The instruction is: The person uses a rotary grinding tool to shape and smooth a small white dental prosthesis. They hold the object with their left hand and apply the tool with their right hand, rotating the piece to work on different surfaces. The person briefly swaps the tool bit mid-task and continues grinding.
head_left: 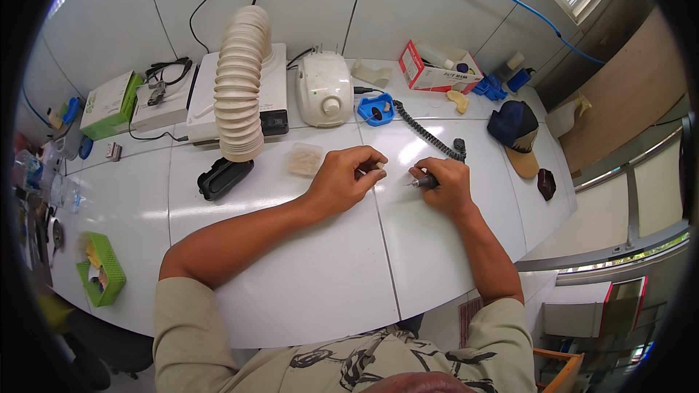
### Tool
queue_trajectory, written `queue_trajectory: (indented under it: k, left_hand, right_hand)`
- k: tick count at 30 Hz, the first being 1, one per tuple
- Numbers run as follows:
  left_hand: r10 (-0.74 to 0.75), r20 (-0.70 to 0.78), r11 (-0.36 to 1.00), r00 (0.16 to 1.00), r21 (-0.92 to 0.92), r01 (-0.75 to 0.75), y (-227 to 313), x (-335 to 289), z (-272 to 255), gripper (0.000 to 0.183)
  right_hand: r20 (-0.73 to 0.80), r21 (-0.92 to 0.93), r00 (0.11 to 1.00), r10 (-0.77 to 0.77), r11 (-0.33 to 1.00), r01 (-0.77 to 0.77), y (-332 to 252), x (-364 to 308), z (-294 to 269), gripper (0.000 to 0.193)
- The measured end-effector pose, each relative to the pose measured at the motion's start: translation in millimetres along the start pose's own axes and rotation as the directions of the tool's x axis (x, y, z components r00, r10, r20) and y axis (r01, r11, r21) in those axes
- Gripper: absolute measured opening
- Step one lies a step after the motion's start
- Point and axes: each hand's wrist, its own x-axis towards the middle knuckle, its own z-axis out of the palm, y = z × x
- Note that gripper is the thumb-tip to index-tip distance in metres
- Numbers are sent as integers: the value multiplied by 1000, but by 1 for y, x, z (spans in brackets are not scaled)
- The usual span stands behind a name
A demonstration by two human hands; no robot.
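Note:
Between thumb and fingertips, my left hand (344, 178) pinches a small whitish piece (380, 166), mostly covered by the fingers. My right hand (450, 183) is closed around a dark rotary handpiece (428, 182), whose thin metal bur points left toward my left hand. A short gap separates the bur from the whitish piece. From the handpiece a coiled black cord (422, 131) runs back toward a white control unit (325, 94) with a round knob. Beside my left hand lies a small clear box (304, 159) with pale contents.
A ribbed extraction hose (240, 87) hangs over the table at left, above a black case (224, 179). Behind my hands are a blue tray (376, 110) and a red-white carton (437, 69). A cap (515, 135) lies at right, a green basket (108, 269) at far left.

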Motion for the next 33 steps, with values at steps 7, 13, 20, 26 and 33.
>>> queue_trajectory:
  k: [7, 13, 20, 26, 33]
  left_hand:
    - [-1, 10, 1000, 1000, -29, 1, 0, 1, -1, 26]
    - [-14, 2, 1000, 1000, -15, 14, -3, 1, 1, 26]
    - [-71, -2, 997, 997, -22, 71, -2, 3, 3, 25]
    - [-116, 47, 988, 992, -97, 120, -5, 4, 0, 24]
    - [-148, 103, 987, 984, -49, 154, 3, 4, -1, 20]
  right_hand:
    - [46, 17, 999, -17, 1000, 16, -2, 2, 2, 11]
    - [96, 39, 995, 3, 999, -7, -1, 2, -2, 13]
    - [213, 28, 959, 189, 980, -199, -8, -2, -15, 23]
    - [294, 91, 931, 214, 964, -250, -20, 1, -29, 28]
    - [266, 44, 950, 162, 983, -180, -17, -6, -22, 31]
